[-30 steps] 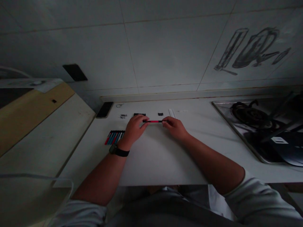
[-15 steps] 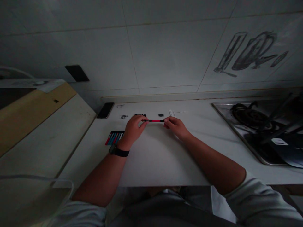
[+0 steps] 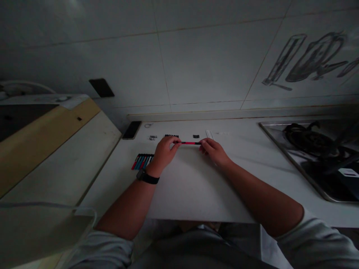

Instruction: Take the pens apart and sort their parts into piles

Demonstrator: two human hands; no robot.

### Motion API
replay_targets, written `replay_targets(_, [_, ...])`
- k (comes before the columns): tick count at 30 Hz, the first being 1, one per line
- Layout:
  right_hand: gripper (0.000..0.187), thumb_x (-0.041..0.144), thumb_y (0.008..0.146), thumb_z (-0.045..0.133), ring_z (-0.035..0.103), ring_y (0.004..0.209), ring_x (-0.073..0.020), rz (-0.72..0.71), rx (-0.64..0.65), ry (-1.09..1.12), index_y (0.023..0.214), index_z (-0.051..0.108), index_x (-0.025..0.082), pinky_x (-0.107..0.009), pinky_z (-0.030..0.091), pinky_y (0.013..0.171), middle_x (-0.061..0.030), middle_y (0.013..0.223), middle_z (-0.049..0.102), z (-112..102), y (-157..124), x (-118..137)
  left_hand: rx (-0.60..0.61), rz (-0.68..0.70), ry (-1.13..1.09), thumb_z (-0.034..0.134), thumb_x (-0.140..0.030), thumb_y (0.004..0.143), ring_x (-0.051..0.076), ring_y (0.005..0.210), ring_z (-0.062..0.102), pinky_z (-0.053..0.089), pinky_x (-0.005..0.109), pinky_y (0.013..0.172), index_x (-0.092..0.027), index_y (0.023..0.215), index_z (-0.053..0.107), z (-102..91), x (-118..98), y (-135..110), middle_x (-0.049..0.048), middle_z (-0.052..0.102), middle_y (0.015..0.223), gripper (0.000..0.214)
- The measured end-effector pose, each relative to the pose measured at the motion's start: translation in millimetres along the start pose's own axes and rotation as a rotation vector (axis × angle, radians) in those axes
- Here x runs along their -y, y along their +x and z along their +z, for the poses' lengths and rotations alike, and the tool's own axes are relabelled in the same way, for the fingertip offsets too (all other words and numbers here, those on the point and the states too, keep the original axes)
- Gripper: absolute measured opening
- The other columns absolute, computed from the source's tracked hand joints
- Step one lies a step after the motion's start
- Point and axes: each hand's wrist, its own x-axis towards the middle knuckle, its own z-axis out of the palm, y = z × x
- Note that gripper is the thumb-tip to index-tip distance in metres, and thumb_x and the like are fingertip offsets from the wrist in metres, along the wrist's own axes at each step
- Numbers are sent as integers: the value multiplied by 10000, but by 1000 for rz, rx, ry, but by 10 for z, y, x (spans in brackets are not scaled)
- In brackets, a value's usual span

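Observation:
A slim pen (image 3: 190, 143) with a red middle and black ends lies level between my hands, just above the white counter. My left hand (image 3: 166, 152), below a black wristwatch, pinches its left end. On the other end my right hand (image 3: 213, 151) is closed, with fingertips and thumb together. Beside my left wrist is a row of red, blue and white pen barrels (image 3: 141, 161) with black tips, partly covered by the hand. Behind the hands are a row of small black parts (image 3: 171, 136), some metallic pieces (image 3: 153, 138), dark clips (image 3: 196, 136) and thin clear rods (image 3: 209, 134).
A phone (image 3: 131, 130) lies at the counter's back left, near a small ring (image 3: 148, 126). To the right is a gas stove (image 3: 308, 145) with a metal rim. A white cabinet-like box (image 3: 56, 164) with a cable stands left. The tiled wall closes off the back.
The whole view has shifted, so the counter and hands appear slightly farther right. Both hands keep their hold on the pen, with no clear change in grip.

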Motion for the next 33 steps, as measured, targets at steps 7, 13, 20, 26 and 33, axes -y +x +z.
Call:
replay_targets(7, [376,551,870,653,611,701,-162,3,25,50,1068,607,234,-284,478,617,-17,863,682,1,-20,35,8,8,10,694,-216,952,190,936,664,522,356,884,-217,998,691,-9,6,-3,31,727,980,46])
replay_targets(13, [339,550,886,627,567,635,-147,20,58,-9,969,606,222,-276,453,586,2,760,636,1,-33,81,12,16,11,692,-206,950,194,931,665,518,356,876,-215,983,689,-2,2,-6,31,727,972,34])
replay_targets(20, [358,564,936,548,573,638,-148,48,75,-28,865,602,218,-277,461,583,-18,756,645,4,-39,96,26,21,7,686,-207,952,196,930,672,527,362,875,-216,990,688,3,-2,-7,37,731,982,39])
replay_targets(26, [343,554,920,570,593,638,-147,49,92,19,1001,619,224,-264,456,545,-25,833,680,12,-19,34,28,28,5,679,-211,952,205,911,670,530,371,862,-217,979,687,4,4,1,41,729,962,28])
replay_targets(33, [348,514,882,647,591,648,-140,5,80,-38,1095,612,242,-242,446,538,-1,840,673,-2,-10,-13,44,22,-1,692,-180,938,192,885,658,525,363,855,-216,979,689,20,15,-1,32,721,951,55])
